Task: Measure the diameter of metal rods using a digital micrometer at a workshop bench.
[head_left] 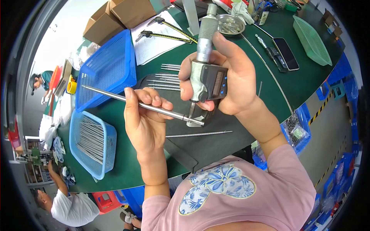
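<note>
My left hand (145, 121) is closed on a slim shiny steel rod (154, 109), pinched between thumb and fingers and slanting down to the right. In my right hand (241, 73) is a digital micrometer (210, 79), held upright, its thimble (208, 29) at the top beside my thumb. The micrometer's spindle meets the rod near its grooved right end; whether it presses on the rod, I cannot tell. Beneath my hands, a loose rod (198, 134) lies on a dark mat (219, 144). Several more rods (166, 80) lie behind my left hand, partly covered by the micrometer.
A light-blue basket (111, 140) of rods and a darker blue basket (129, 57) stand left. Two calipers (169, 36) lie on paper (144, 54). Right are another micrometer (271, 54), a phone (286, 54), a green basket (312, 40) and a metal bowl (241, 27). Two people are at left.
</note>
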Demonstrator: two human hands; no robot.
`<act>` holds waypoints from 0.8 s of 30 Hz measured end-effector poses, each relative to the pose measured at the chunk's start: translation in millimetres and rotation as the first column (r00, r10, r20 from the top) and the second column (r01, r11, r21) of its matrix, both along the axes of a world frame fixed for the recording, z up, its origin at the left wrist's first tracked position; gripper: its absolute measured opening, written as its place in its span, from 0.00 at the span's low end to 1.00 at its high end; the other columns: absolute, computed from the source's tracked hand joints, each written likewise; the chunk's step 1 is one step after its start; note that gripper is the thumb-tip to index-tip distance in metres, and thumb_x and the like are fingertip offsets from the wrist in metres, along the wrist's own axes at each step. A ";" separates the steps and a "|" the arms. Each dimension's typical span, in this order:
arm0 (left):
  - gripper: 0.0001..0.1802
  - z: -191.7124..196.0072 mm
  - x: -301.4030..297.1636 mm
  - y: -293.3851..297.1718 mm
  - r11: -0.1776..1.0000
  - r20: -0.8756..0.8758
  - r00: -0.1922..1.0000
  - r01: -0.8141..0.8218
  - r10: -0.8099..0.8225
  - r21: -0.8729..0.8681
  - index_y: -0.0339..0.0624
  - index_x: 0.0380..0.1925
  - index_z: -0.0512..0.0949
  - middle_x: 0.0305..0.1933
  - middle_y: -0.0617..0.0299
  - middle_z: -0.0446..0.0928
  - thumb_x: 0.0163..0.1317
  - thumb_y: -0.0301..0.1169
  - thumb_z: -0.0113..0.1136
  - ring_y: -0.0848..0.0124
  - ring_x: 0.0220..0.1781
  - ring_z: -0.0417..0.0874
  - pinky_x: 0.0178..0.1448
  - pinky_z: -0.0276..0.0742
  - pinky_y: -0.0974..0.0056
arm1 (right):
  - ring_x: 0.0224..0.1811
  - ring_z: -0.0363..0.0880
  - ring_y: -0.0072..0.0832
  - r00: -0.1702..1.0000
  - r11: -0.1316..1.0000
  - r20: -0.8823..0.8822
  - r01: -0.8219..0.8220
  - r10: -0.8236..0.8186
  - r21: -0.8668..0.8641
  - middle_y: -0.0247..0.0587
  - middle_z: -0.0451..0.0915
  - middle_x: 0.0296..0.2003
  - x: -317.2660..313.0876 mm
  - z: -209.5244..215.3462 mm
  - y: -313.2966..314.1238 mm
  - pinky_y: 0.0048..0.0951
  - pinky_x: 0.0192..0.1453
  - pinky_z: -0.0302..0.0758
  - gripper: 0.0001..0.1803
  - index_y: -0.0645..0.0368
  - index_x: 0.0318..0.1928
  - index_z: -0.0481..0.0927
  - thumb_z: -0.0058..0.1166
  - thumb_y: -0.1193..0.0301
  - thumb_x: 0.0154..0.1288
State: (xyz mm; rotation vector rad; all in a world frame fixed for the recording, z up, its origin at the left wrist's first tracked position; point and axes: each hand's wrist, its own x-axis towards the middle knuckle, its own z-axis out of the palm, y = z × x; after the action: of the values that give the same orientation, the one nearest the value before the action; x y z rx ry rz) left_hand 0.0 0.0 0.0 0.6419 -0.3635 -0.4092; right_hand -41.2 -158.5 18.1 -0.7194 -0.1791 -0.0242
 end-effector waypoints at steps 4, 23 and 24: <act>0.21 -0.4 0.2 -3.9 0.999 -0.038 0.999 -0.035 0.035 0.007 0.38 0.22 0.65 0.22 0.58 0.66 0.64 0.42 0.31 0.64 0.23 0.76 0.21 0.77 0.67 | 0.09 0.68 0.26 0.999 1.000 0.016 -0.030 0.030 -0.005 0.52 0.75 0.18 2.4 -1.8 -3.1 0.18 0.11 0.65 0.31 0.69 0.29 0.73 0.31 0.49 0.60; 0.24 14.9 -15.5 28.5 0.700 -0.069 0.702 0.712 -0.708 0.056 0.15 0.46 0.57 0.09 0.69 0.55 0.61 0.33 0.37 0.86 0.05 0.54 0.07 0.49 0.81 | 0.14 0.65 0.15 0.825 0.770 0.215 0.565 -0.523 -0.296 0.47 0.77 0.31 21.0 -2.5 -56.9 0.14 0.16 0.63 0.19 0.68 0.43 0.70 0.51 0.74 0.49; 0.24 13.7 -11.6 28.5 0.700 -0.064 0.703 0.711 -0.709 0.058 0.15 0.46 0.57 0.09 0.69 0.55 0.61 0.33 0.37 0.86 0.05 0.54 0.07 0.49 0.81 | 0.16 0.67 0.15 0.820 0.787 0.236 0.569 -0.521 -0.238 0.46 0.77 0.29 19.9 -2.4 -58.1 0.12 0.16 0.63 0.16 0.67 0.39 0.72 0.52 0.73 0.48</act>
State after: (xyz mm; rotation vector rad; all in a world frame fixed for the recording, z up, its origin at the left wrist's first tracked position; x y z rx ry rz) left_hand -11.6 28.5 13.7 0.5475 -0.5632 -1.1927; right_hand -21.3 -216.5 15.7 -1.0580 -0.1203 -0.6300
